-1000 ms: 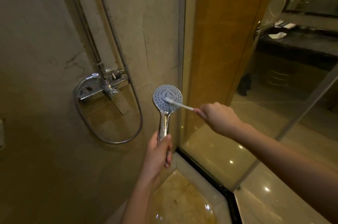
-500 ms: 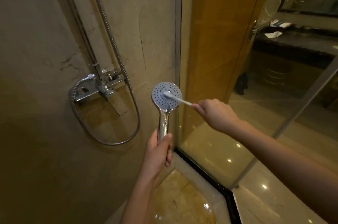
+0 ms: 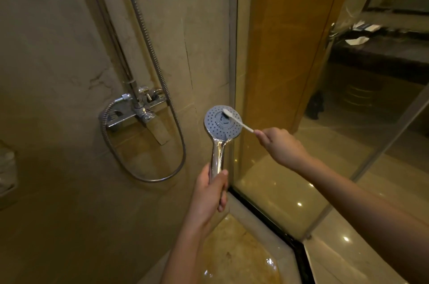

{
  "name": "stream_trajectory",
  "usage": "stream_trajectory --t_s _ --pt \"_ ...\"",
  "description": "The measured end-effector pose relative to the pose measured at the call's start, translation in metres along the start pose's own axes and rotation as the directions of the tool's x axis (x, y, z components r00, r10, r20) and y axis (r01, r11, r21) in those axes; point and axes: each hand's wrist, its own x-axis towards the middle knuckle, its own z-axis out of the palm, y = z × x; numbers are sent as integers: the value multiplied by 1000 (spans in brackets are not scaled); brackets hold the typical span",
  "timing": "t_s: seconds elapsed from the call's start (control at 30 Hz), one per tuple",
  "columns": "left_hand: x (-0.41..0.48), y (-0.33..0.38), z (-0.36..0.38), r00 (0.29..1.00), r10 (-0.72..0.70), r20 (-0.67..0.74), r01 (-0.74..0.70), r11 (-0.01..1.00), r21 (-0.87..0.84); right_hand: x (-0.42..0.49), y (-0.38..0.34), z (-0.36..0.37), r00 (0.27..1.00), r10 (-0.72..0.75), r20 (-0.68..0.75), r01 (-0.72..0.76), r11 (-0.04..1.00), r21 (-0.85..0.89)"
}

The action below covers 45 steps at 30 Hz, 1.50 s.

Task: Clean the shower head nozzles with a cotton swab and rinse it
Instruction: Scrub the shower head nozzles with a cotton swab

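Observation:
A chrome shower head point(image 3: 221, 124) with a round grey nozzle face stands upright in the middle of the view, its face turned toward me. My left hand point(image 3: 209, 195) grips the lower end of its shiny handle. My right hand point(image 3: 282, 145) pinches a white cotton swab point(image 3: 238, 120) at its near end. The swab's tip rests on the upper part of the nozzle face, just above the centre.
A chrome mixer tap point(image 3: 139, 109) is fixed to the tiled wall at left, with a metal hose point(image 3: 148, 35) looping down from it and up the wall. A glass shower panel point(image 3: 278, 98) stands right of the shower head. The wet shower floor point(image 3: 239, 258) lies below.
The swab tip has moved from the middle of the nozzle face up toward its upper right part. Both hands keep their grips.

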Motion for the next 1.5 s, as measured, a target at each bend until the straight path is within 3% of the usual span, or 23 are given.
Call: stream_trajectory --t_s 0.1,0.23,0.37,0.5,0.63,0.77,0.93,1.03,1.2,1.3,1.43,1.5 --pt "-1 0 -4 1000 -2 -17 2 1000 -9 -10 -7 12 997 -47 63 52 996 -72" --pt "-1 1 -3 1000 -2 -26 3 1000 2 0 -8 -2 999 4 -43 -5 999 -38" --pt "-5 0 -7 1000 11 -28 -11 1000 -21 -8 -19 11 995 -98 5 98 984 -149" --pt "-5 -2 -8 1000 13 -17 -12 1000 11 -1 -16 2 999 17 -27 -18 1000 -20" --pt "-10 -5 -13 999 23 -31 -23 1000 4 -8 -19 16 999 -32 19 34 996 -86" --pt "-10 -3 -17 999 44 -25 -43 998 35 2 -18 -6 997 74 -34 -74 997 8" --pt "-11 -6 -21 997 66 -43 -63 996 58 -11 -31 -4 998 -42 38 48 986 -160" --pt "-10 -8 -21 996 88 -31 -85 991 102 -6 -32 -20 1000 19 9 -18 996 -86" --pt "-11 -11 -24 993 92 -77 -81 988 134 -12 -37 -9 998 -31 53 37 992 -119" --pt "-11 -12 -24 992 86 -89 -70 983 168 -8 -33 -14 998 35 56 -34 999 -14" --pt "-11 -11 -24 988 105 -117 -87 985 147 -17 -37 6 993 -63 104 69 996 -51" --pt "-9 -10 -25 986 106 -127 -85 983 162 -13 -35 3 997 -32 70 36 998 -50"
